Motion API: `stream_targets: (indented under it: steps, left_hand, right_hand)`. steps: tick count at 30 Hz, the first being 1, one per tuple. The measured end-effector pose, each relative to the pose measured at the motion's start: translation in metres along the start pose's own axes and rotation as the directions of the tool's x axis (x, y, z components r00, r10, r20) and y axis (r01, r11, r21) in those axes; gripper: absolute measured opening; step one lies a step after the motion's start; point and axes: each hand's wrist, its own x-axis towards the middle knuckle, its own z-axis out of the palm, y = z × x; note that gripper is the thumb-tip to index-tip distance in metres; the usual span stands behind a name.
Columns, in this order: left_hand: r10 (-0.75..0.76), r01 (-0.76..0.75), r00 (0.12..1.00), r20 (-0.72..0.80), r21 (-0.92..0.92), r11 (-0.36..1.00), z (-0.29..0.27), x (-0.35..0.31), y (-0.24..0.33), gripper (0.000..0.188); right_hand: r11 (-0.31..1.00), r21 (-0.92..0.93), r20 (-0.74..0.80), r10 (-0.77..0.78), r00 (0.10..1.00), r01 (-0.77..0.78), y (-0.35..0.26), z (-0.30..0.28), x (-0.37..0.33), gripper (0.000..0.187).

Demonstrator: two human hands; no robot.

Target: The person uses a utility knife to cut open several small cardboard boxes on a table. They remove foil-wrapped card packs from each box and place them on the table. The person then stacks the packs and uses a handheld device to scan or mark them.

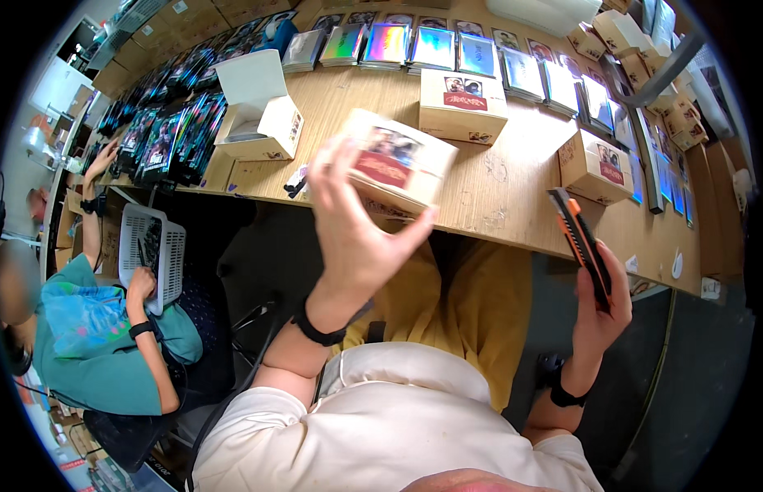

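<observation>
While your left hand (349, 221) grips a red-labelled, cream rectangular cardboard box (390, 166) at the upper centre of the frame, your right hand (603, 299), well apart, clasps a slim black-and-orange plastic-handled cutter (581, 246) at centre right.

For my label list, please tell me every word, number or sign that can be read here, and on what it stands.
I leave printed words uncopied; print stands here:
Box in the left hand: red panel, pale lettering, blurred.
Middle box on the table: red panel, small lettering.
Right box: red panel, small lettering.
Shiny packs, dark packets: too small to read.
</observation>
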Motion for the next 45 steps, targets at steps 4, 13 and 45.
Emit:
stream_targets:
  steps: [4,13,45]
  left_hand:
    - [-0.085,0.093,0.994,-0.062,0.151,0.984,-0.015,0.008,-0.027,0.096]
    - [-0.092,0.085,0.996,-0.012,0.522,0.849,-0.017,0.016,-0.039,0.077]
    - [-0.371,0.353,0.929,-0.009,-0.283,0.892,0.017,-0.013,-0.042,0.116]
  right_hand:
    - [0.999,-0.041,0.140,-0.018,0.990,0.024,0.004,0.004,0.007,0.034]
    - [0.998,-0.051,0.127,-0.029,0.992,0.036,-0.002,0.011,0.008,0.034]
    - [0.808,-0.465,0.330,-0.222,0.918,0.362,0.025,0.044,0.056,0.032]
